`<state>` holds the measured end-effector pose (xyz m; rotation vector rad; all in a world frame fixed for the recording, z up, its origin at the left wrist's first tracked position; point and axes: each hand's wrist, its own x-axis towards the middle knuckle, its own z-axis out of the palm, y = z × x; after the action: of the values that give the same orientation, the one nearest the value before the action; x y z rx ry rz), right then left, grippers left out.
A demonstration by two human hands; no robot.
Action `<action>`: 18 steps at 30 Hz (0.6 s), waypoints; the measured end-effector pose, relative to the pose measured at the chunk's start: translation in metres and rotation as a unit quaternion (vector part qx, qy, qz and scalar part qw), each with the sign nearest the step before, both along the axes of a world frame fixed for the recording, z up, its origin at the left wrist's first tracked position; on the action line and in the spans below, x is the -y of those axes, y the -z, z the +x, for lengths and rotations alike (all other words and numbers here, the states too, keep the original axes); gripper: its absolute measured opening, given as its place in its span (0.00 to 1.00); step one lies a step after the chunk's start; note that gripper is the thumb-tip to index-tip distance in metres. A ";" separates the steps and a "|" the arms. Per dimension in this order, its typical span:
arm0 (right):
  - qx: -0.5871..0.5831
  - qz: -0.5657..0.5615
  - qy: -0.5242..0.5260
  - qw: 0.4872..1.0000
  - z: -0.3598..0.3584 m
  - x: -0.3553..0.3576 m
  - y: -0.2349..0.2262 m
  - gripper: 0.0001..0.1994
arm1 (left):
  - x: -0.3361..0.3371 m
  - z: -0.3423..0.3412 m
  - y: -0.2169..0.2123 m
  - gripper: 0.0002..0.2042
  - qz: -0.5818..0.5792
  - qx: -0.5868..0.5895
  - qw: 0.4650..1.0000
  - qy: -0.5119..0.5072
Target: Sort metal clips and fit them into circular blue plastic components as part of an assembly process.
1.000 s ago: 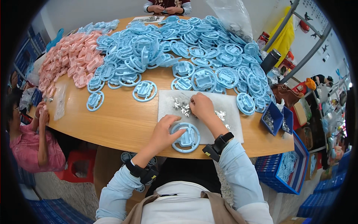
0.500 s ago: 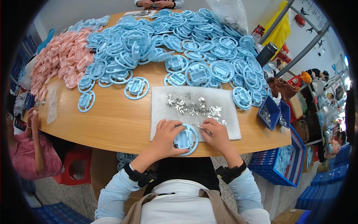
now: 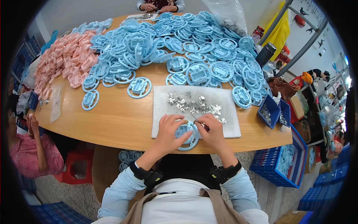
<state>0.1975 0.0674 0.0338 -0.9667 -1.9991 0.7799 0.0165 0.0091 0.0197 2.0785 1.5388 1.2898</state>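
My left hand (image 3: pixel 168 133) grips a round light-blue plastic part (image 3: pixel 183 131) from its left side, with the thumb lying across it. The part has an outer ring and a moulded box-like centre, and rests at the table's near edge by the pad. Close against its right side, my right hand (image 3: pixel 211 131) pinches a slim, pointed metal tool (image 3: pixel 195 118), which looks like tweezers. Its tip is above the part's upper rim. Small shiny metal pieces (image 3: pixel 197 106) lie scattered on the white foam-like pad (image 3: pixel 159 102) just beyond both hands.
Heaped blue parts (image 3: pixel 197 74) and pink parts (image 3: pixel 69 56) cover the table's far side. At right stand small blue bins (image 3: pixel 269 112) of metal pieces and a blue crate (image 3: pixel 261 164) on the floor. Co-workers sit at left (image 3: pixel 35 149) and opposite (image 3: pixel 160 5).
My right hand has shifted slightly left, bringing the tool over the part's upper rim. The left thumb now lies across the part. The whole view has shifted slightly.
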 end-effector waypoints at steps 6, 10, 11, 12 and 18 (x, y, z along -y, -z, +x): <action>-0.060 -0.006 -0.011 0.998 -0.012 0.016 -0.015 0.05 | -0.005 0.007 0.002 0.09 -0.022 0.098 0.994 0.033; -0.050 -0.051 -0.037 0.997 -0.012 0.015 -0.017 0.05 | -0.001 0.002 -0.001 0.12 -0.001 0.048 0.999 0.021; -0.048 -0.049 -0.033 0.997 -0.012 0.014 -0.016 0.05 | 0.000 0.002 -0.001 0.13 0.007 0.030 0.999 0.010; -0.046 -0.047 -0.029 0.997 -0.012 0.012 -0.014 0.05 | 0.001 0.002 -0.002 0.16 0.016 0.013 1.000 -0.001; 0.037 -0.004 -0.050 0.998 -0.012 0.003 0.003 0.07 | 0.011 -0.001 0.010 0.36 -0.027 -0.070 0.997 -0.037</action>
<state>0.1851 0.0640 0.0309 -0.9164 -2.1229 0.8173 0.0153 -0.0023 0.0101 2.1362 1.7043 1.1355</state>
